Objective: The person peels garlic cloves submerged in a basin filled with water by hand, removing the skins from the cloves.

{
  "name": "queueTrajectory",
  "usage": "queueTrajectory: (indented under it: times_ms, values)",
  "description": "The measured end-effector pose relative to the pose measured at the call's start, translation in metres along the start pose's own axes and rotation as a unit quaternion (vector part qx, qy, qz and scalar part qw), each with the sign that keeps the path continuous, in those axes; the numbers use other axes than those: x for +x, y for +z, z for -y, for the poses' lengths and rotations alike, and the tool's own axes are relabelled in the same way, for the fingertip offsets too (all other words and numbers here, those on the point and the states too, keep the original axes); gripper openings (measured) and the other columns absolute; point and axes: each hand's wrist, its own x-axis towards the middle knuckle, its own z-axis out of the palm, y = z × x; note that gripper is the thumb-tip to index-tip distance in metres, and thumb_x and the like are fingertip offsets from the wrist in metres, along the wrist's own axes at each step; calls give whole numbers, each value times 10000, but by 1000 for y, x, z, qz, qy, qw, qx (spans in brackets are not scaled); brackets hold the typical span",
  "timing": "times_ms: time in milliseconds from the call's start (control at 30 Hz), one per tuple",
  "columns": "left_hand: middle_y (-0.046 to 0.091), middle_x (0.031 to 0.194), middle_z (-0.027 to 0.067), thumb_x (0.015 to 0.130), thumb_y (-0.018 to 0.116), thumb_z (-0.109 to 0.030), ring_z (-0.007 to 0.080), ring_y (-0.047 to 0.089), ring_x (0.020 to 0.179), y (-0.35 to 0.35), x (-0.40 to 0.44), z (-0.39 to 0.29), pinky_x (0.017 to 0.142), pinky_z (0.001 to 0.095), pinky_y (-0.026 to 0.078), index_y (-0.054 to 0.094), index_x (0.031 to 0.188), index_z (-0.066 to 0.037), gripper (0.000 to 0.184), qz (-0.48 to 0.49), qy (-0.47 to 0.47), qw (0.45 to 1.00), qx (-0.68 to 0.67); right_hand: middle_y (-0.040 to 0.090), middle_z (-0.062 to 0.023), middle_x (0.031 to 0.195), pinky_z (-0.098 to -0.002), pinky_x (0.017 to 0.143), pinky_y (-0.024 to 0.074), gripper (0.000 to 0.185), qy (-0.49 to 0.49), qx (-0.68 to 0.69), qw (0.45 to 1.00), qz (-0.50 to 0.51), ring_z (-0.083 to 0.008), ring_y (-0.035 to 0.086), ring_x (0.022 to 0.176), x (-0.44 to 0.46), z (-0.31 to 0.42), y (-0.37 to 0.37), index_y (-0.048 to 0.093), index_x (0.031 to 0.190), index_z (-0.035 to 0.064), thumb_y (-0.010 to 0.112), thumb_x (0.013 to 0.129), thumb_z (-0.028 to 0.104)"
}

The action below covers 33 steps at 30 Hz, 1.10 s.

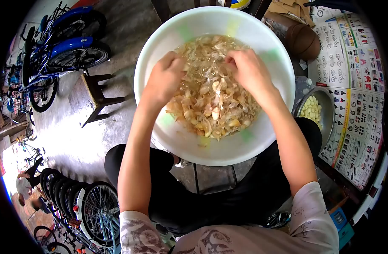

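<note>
A large white basin (151, 67) holds water and a heap of garlic cloves and loose papery skins (215, 101). Over the left part of the heap is my left hand (167, 75), its fingers curled; what they hold, if anything, is hidden. My right hand (248, 70) is over the right part, with thumb and fingers pinched together at the skins; nothing can be made out between them. Beside the basin on the right, a metal bowl (328, 116) contains peeled white garlic cloves (311, 110).
A small wooden stool (86, 99) stands left of the basin. Bicycles (77, 53) line the left side, with more at lower left. At right are a brown ball (302, 41) and a table covered with printed sheets (350, 97). People (24, 186) are far off at left.
</note>
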Motion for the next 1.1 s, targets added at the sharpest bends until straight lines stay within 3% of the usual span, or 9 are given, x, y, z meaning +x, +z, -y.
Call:
queueTrajectory:
  times_ms: [67, 267, 333, 400, 533, 633, 833, 1000, 1100]
  values:
    - [580, 839, 56, 950, 480, -189, 77, 465, 627, -16, -1, -1, 540, 247, 391, 569, 916, -37, 179, 6, -42, 990, -132, 675, -100, 1017, -376, 897, 541, 248, 31, 6, 999, 25, -305, 664, 962, -2, 4, 1, 712, 955, 21, 620, 777, -127]
    - [625, 854, 84, 988, 504, -174, 17, 313, 554, -24, -9, -1, 476, 182, 256, 523, 971, -47, 130, 34, -46, 944, -326, 654, -76, 991, -370, 871, 535, 202, -254, 102, 958, -82, -268, 633, 1006, -17, 12, 66, 705, 926, 55, 701, 749, -41]
    - [657, 878, 101, 998, 508, -163, 13, 299, 544, -25, -10, 0, 471, 176, 245, 521, 989, -35, 129, 29, -46, 937, -346, 633, -50, 1040, -386, 829, 540, 216, -232, -1, 972, 32, -271, 592, 1051, -25, 23, 70, 685, 881, 53, 736, 688, -29]
    - [714, 866, 103, 987, 537, -142, 31, 365, 532, -28, -10, 3, 483, 195, 308, 562, 986, -5, 139, -18, 5, 990, -143, 622, -45, 1029, -379, 842, 532, 216, -218, -35, 974, 54, -263, 582, 1048, -25, 26, 70, 686, 883, 59, 738, 689, -21]
    - [741, 840, 87, 913, 596, -119, 107, 514, 528, -33, -6, 22, 562, 261, 432, 600, 957, 14, 140, -103, 160, 969, 160, 660, -70, 883, -392, 723, 536, 180, -156, 28, 986, 47, -276, 649, 872, -18, 32, 47, 668, 892, 54, 767, 742, 60]
    - [740, 851, 94, 884, 588, -113, 104, 508, 541, -30, -7, 23, 566, 261, 424, 591, 952, 17, 147, -91, 125, 979, 136, 687, -98, 753, -396, 655, 539, 145, -80, 136, 986, 52, -274, 692, 699, -7, 27, 39, 663, 906, 36, 756, 812, 96]
    - [631, 738, 23, 867, 535, -79, 76, 472, 641, -26, 2, 30, 631, 238, 400, 601, 912, 1, 113, -20, 70, 997, 23, 698, -59, 995, -271, 663, 533, 204, 33, 483, 864, 138, -145, 700, 781, -3, 17, 38, 644, 1113, 20, 658, 915, 65]
    - [646, 705, 98, 894, 563, -163, 129, 563, 633, -13, -5, 21, 602, 311, 457, 673, 950, 28, 228, 7, 52, 998, 40, 680, -52, 1038, -249, 709, 532, 226, 49, 569, 811, 128, -115, 672, 862, -6, 25, 21, 599, 1187, 19, 567, 964, 30]
    - [543, 682, -26, 891, 662, -199, 85, 488, 636, -5, -17, 5, 598, 245, 405, 695, 988, 11, 234, 15, 43, 998, 36, 680, -48, 1030, -249, 733, 530, 234, 46, 582, 803, 116, -99, 649, 917, -9, 28, 13, 600, 1188, 26, 563, 958, 13]
